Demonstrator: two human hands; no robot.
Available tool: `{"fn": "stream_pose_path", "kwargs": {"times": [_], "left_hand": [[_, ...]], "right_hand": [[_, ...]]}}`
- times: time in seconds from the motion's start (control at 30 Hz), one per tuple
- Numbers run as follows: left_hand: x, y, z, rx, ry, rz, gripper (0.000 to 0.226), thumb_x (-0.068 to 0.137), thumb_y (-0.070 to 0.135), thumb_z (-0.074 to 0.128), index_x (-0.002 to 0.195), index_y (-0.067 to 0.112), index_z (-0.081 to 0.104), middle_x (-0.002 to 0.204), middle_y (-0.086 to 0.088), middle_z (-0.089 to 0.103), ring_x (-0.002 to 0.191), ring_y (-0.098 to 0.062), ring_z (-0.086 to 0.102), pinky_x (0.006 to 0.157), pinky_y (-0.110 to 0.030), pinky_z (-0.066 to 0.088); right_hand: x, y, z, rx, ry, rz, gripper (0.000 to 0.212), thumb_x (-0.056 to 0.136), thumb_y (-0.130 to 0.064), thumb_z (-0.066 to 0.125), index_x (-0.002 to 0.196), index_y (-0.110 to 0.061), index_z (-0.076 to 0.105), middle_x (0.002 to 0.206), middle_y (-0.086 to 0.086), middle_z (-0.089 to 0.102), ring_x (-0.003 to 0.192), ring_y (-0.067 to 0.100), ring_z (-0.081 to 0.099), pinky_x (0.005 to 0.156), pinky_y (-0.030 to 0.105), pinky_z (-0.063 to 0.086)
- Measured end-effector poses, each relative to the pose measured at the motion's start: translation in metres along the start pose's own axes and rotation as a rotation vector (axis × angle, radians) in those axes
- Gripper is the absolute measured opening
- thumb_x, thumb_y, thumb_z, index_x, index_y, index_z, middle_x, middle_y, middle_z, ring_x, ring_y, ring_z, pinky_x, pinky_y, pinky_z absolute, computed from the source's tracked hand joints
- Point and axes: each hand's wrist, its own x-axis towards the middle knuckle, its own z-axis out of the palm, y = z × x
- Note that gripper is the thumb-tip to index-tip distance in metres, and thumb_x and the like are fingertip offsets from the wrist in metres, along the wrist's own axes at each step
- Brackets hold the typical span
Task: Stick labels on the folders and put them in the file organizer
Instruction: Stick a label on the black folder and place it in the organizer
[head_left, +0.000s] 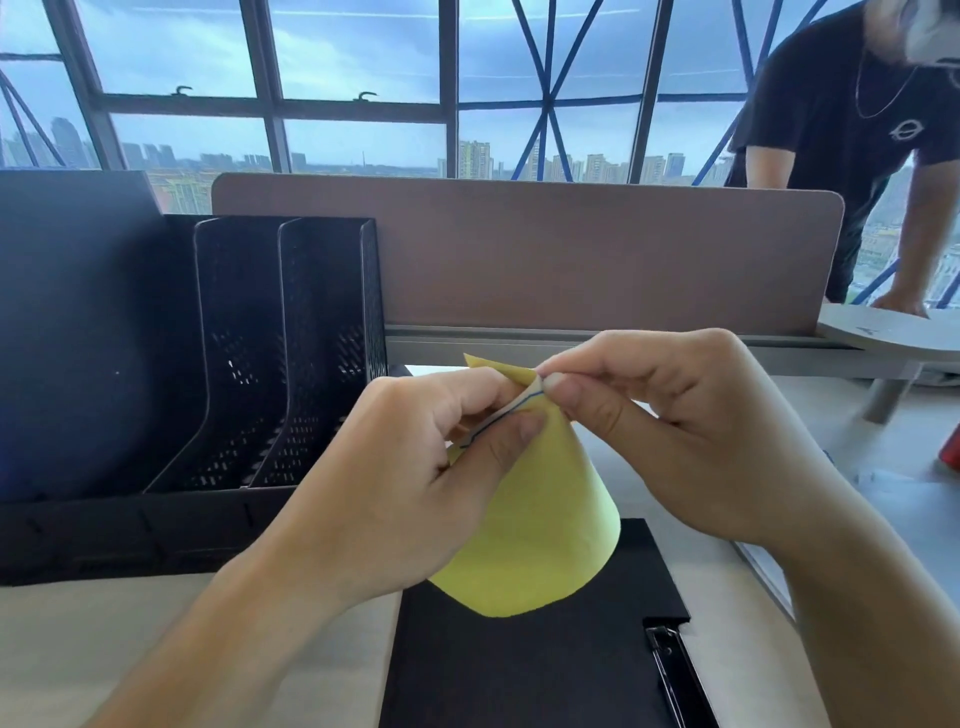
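Both hands pinch the top corner of a yellow label sheet. The left hand grips it between thumb and forefinger, and the right hand nips a white, blue-edged label at that corner. From the grip the sheet curls down toward 6 o'clock, over a black folder lying flat on the desk. At 9 o'clock stands the black mesh file organizer. No writing is readable on sheet or label.
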Motion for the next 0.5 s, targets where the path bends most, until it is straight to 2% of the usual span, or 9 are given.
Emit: {"fn": "stream_pose_path", "kwargs": {"times": [0.13,0.27,0.33,0.4,0.5], "left_hand": [[0.001,-0.0009,0.0011,0.01,0.023,-0.009,0.025,0.093,0.039,0.054,0.079,0.023,0.066,0.07,0.001,0.059,0.062,-0.014,0.055,0.052,-0.025,0.044],[0.0026,-0.0024,0.0039,-0.009,0.043,0.013,0.019,0.094,0.037,0.056,0.085,0.028,0.07,0.094,0.008,0.064,0.092,-0.017,0.064,0.073,-0.034,0.052],[0.0028,-0.0034,0.0051,-0.026,0.054,0.016,0.018,0.094,0.035,0.056,0.084,0.028,0.069,0.1,0.011,0.063,0.096,-0.017,0.064,0.076,-0.036,0.053],[0.003,-0.0042,0.0054,-0.025,0.068,0.022,0.019,0.094,0.034,0.056,0.084,0.027,0.07,0.103,0.012,0.064,0.098,-0.016,0.065,0.077,-0.036,0.054],[0.0031,-0.0065,0.005,-0.041,0.082,-0.005,0.02,0.094,0.035,0.056,0.086,0.026,0.073,0.106,0.015,0.066,0.101,-0.014,0.066,0.078,-0.036,0.055]], "right_hand": [[0.0007,0.0013,0.0002,0.027,0.006,0.013,0.015,0.092,-0.022,0.061,0.093,-0.028,0.075,0.086,-0.013,0.076,0.083,0.01,0.073,0.079,0.027,0.058],[0.001,0.0019,0.0008,-0.027,0.038,0.018,0.014,0.092,-0.021,0.061,0.093,-0.021,0.076,0.084,-0.011,0.076,0.081,0.012,0.073,0.077,0.031,0.059],[0.0014,0.002,0.0007,-0.053,0.054,0.018,0.015,0.092,-0.021,0.061,0.092,-0.02,0.076,0.083,-0.011,0.076,0.081,0.011,0.073,0.076,0.032,0.059],[0.0022,0.0018,0.0,-0.074,0.072,0.015,0.015,0.092,-0.021,0.061,0.09,-0.021,0.075,0.081,-0.013,0.074,0.08,0.011,0.073,0.076,0.029,0.058],[0.0033,0.0014,-0.0013,-0.093,0.1,0.024,0.017,0.091,-0.021,0.058,0.084,-0.026,0.072,0.078,-0.02,0.071,0.078,0.008,0.07,0.07,0.017,0.053]]}}
